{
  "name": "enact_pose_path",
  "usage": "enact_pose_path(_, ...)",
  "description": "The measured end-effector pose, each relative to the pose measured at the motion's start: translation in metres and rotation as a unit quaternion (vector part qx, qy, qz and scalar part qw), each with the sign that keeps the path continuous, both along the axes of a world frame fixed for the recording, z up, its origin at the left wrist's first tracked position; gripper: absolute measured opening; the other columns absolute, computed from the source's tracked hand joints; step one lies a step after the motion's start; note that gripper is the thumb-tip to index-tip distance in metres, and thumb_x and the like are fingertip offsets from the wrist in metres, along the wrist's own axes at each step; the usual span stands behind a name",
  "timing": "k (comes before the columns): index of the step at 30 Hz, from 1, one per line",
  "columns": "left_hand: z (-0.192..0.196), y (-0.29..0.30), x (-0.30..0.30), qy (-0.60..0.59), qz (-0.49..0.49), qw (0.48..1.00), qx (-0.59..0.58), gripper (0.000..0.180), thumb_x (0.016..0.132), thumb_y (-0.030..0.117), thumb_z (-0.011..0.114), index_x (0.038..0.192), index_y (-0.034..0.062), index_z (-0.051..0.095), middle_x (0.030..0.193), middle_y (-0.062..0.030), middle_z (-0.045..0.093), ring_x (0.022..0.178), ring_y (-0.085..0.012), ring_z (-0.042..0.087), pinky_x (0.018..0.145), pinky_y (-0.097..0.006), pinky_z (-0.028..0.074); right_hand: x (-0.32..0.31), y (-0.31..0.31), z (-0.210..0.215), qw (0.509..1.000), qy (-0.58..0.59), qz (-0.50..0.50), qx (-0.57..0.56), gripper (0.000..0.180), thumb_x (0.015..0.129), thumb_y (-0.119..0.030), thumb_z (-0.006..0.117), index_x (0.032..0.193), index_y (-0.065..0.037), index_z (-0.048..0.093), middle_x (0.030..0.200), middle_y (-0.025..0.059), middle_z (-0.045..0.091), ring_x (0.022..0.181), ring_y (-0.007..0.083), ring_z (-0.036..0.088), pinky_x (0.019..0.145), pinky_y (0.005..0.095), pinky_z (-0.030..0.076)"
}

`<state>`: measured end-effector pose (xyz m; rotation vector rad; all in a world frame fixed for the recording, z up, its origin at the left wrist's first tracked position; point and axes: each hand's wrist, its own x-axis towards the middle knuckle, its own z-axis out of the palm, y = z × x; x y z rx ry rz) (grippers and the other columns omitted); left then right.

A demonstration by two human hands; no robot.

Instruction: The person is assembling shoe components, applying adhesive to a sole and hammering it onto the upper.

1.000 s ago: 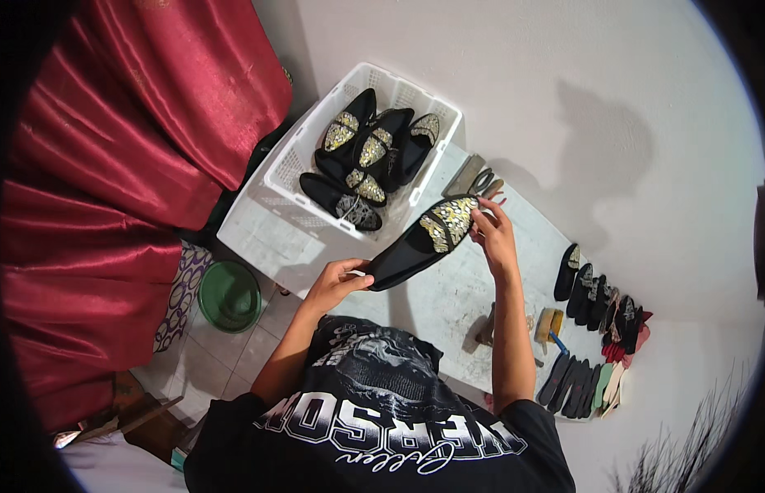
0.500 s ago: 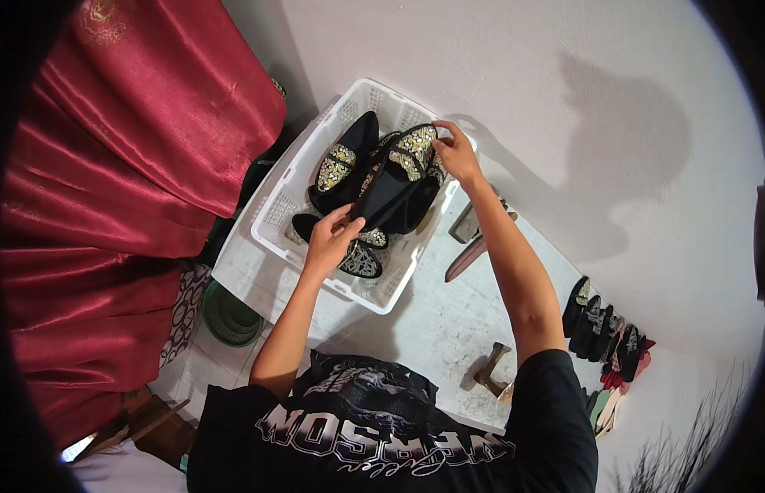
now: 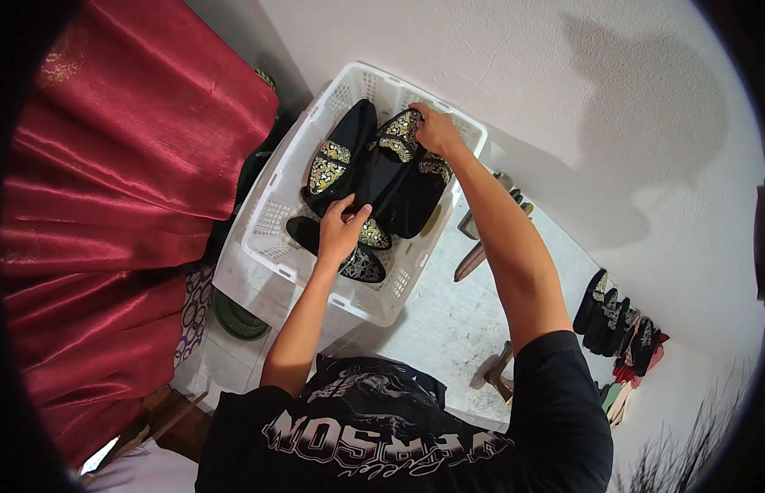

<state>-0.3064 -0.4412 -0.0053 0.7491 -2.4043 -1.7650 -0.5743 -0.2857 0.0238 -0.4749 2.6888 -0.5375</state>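
A white plastic basket (image 3: pixel 263 251) holds several black slip-on shoes with gold and silver patterned toes. My right hand (image 3: pixel 438 131) is closed at the toe of the middle black slip-on shoe (image 3: pixel 381 179), near the basket's far right side. At that shoe's heel end, my left hand (image 3: pixel 341 234) has its thumb and fingers closed on the edge. Left of it lies another gold-toed shoe (image 3: pixel 340 152); a further black shoe (image 3: pixel 419 197) is close on its right. Below my left hand, a silver-patterned shoe (image 3: pixel 362 267) is partly hidden.
The basket stands on a pale table (image 3: pixel 436 329) against the wall. Brown shoe-shaped forms (image 3: pixel 471 260) and a brown metal piece (image 3: pixel 499 374) lie to the right. More shoes (image 3: pixel 617 316) line the wall's foot. A red curtain (image 3: pixel 136 205) hangs left, above a green basket (image 3: pixel 239 319).
The middle shoe has gone down and slightly left among the others in the basket, both hands staying on it. The view has shifted a little.
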Motion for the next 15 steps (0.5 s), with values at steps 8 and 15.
enact_pose_path(8,-0.008,0.002,-0.006,0.020,0.064,0.991,0.116,0.060,0.097,0.035,0.074,0.135,-0.0089,0.061,0.127,-0.0179,0.064,0.081,-0.0221,0.074,0.080,-0.031,0.059,0.016,0.005,0.004,0.996,0.084,-0.030,0.029,0.043,0.100,-0.036,0.061,0.144,-0.037,0.059,0.118,0.0160,0.073,0.120,0.0436,0.064,0.101,0.0656,0.045)
enact_pose_path(15,0.003,0.000,0.000,-0.001,0.069,0.970,0.233,0.062,0.100,0.037,0.070,0.145,-0.0028,0.053,0.128,-0.0140,0.060,0.095,-0.0213,0.071,0.079,-0.031,0.061,0.053,0.021,0.030,0.990,0.131,-0.039,-0.037,0.048,0.093,-0.027,0.069,0.141,-0.024,0.062,0.133,0.0111,0.066,0.128,0.0390,0.053,0.106,0.0629,0.040)
